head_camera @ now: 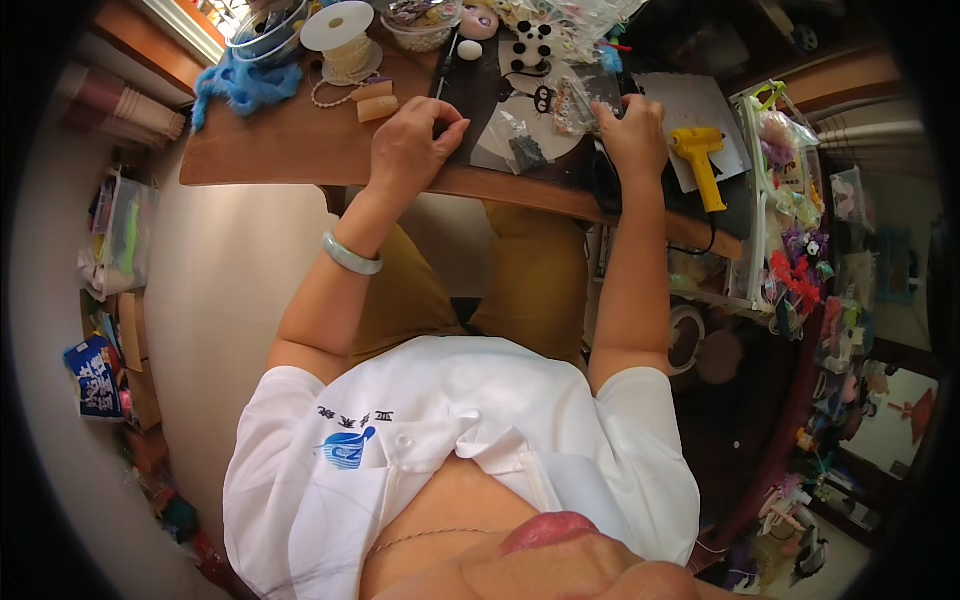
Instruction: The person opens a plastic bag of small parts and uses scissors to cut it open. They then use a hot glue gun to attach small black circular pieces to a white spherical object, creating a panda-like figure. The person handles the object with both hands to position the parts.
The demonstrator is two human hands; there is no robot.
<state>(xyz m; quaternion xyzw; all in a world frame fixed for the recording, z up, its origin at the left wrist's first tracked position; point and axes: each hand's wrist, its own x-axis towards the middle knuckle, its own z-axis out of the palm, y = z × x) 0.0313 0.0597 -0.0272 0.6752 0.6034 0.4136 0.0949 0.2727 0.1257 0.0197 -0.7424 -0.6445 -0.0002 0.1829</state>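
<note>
My left hand [416, 146] hovers over the front edge of the wooden table [262, 154], thumb and forefinger curled close together; whether they pinch something small is hidden. My right hand [634, 139] is at the dark mat, fingers bent down beside a clear bag of small beads [568, 112]; its grip is unclear. Between the hands, a bag of dark beads [527, 152] lies on a pale rounded sheet [491, 142]. A black wire piece with round loops [542, 99] lies above it, below a black-and-white pom-pom figure [532, 46]. A yellow hot glue gun [701, 161] lies right of my right hand.
A spool of pearl beading [346, 56], blue fuzzy material [244, 86] and tan rolls [375, 101] lie at the left. Clear tubs [421, 34] stand behind. A white rack [754, 202] with hanging bags borders the right side; the glue gun's cord [711, 236] hangs over the edge.
</note>
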